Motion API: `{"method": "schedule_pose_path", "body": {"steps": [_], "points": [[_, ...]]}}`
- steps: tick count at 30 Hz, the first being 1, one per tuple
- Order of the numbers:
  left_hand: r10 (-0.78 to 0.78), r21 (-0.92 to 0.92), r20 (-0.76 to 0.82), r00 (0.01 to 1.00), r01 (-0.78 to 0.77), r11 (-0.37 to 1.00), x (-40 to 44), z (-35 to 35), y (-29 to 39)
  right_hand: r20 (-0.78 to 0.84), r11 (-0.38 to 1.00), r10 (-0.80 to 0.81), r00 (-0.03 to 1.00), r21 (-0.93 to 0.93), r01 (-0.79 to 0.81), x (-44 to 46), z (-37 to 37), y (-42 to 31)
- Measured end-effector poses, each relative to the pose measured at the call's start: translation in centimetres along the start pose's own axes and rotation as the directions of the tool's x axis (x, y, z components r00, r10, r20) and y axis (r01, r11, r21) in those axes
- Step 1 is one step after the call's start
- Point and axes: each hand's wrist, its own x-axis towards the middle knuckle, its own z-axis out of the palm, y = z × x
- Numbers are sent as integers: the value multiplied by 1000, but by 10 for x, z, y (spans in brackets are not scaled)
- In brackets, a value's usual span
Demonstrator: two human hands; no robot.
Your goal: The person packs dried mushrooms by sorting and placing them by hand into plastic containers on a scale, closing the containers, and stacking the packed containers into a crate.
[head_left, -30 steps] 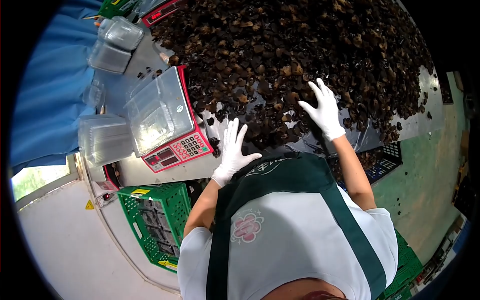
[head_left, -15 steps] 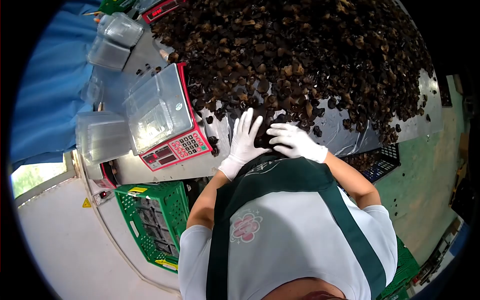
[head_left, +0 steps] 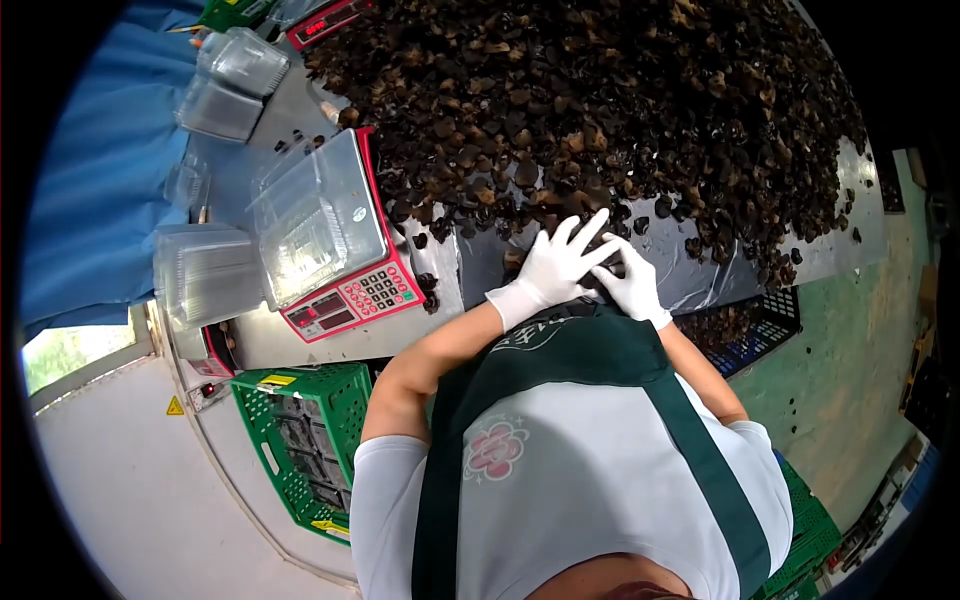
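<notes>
Dark brown-black wood ear mushrooms (head_left: 560, 110) lie in a broad heap across the table. My left hand (head_left: 552, 266), in a white glove, is at the heap's near edge with its fingers spread and stretched over the mushrooms. Beside it, close to the left fingertips, my right hand (head_left: 635, 288), also gloved in white, has its fingers curled round a dark mushroom piece (head_left: 615, 264). That piece is partly hidden by the fingers. Under both hands runs a shiny sheet (head_left: 484, 262) with loose pieces on it.
Left of my hands stands a red digital scale (head_left: 352, 303) with a clear plastic box (head_left: 310, 240) on its pan. Stacked clear boxes (head_left: 205, 275) are beside it. A green crate (head_left: 300, 450) with dark packs sits below; a dark crate (head_left: 770, 325) is under the table's right side.
My left hand has moved right over the mushrooms. My right hand has shifted slightly right and its fingers have curled in. The bare sheet at the left is more exposed.
</notes>
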Motion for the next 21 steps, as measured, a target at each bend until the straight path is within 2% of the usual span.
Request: {"method": "schedule_pose_path", "body": {"steps": [1, 2, 4, 5, 6, 8, 12, 14, 15, 16, 17, 18, 19, 20, 21], "points": [[-14, 32, 80, 997, 11, 999, 7, -2, 3, 20, 989, 125, 992, 74, -126, 2, -6, -6], [-24, 56, 124, 992, 17, 998, 13, -4, 5, -17, 979, 175, 984, 107, -173, 1, -8, 4], [-49, 81, 261, 964, 28, 996, 27, -8, 9, -84, 951, 168, 982, 276, -139, 3, -12, 25], [-61, 115, 335, 940, 23, 993, 36, -11, 14, -70, 873, 208, 976, 463, -153, 2, -16, 34], [-57, 103, 293, 954, 28, 994, 38, -6, 13, -68, 848, 222, 973, 507, -158, 2, -19, 32], [-31, 62, 309, 951, 13, 998, 42, 1, 9, -76, 848, 272, 959, 490, -202, 1, -23, 26], [51, -9, 291, 955, -51, 999, 30, 18, -8, -88, 877, 255, 963, 440, -192, 2, -26, 23], [47, -154, 62, 997, -37, 987, 14, 7, -15, -142, 941, 153, 978, 323, -100, 3, -28, 19], [14, -175, -51, 999, -23, 984, 6, 6, -19, -145, 940, 153, 978, 326, -99, 5, -28, 15], [-17, -238, -175, 984, -26, 971, 1, 5, -24, -167, 967, 113, 979, 245, -69, 6, -29, 9], [-90, -314, -230, 969, 13, 949, -4, 5, -27, -185, 986, 70, 980, 160, -41, 7, -30, 5], [-167, -391, -278, 946, 48, 919, -8, 0, -29, -185, 986, 73, 980, 163, -43, 9, -30, 1], [-247, -493, -268, 931, 88, 866, -13, -8, -32, -173, 992, 48, 984, 126, -26, 11, -31, -2], [-270, -496, -282, 921, 101, 862, -18, -13, -40, -160, 996, 22, 987, 88, -8, 14, -31, -6], [-312, -542, -283, 907, 118, 832, -24, -17, -47, -148, 991, 21, 989, 133, -1, 17, -29, -12]]}}
